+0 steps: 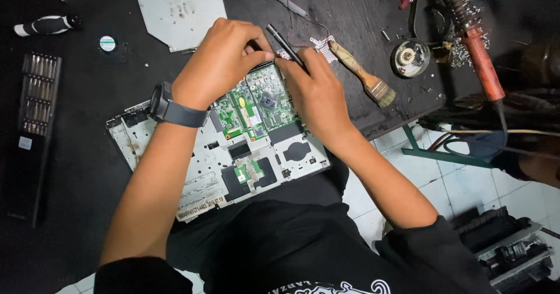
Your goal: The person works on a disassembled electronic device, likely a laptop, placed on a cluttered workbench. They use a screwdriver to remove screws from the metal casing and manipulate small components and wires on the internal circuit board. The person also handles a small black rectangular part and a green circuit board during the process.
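Note:
An opened laptop chassis (192,171) lies on the dark table with its green circuit board (256,104) exposed. My left hand (219,63), with a dark watch on the wrist, rests on the board's far edge, its fingers pinched together there. My right hand (315,93) is closed around a thin black screwdriver (286,46), which points away from me at the board's far corner. The two hands almost touch above the board. What the left fingertips pinch is hidden.
A grey metal cover plate (178,8) lies beyond the hands. A wooden-handled brush (364,75), a round tin of small parts (410,58) and a red soldering iron (484,63) sit to the right. A rack of screwdriver bits (39,95) is on the left.

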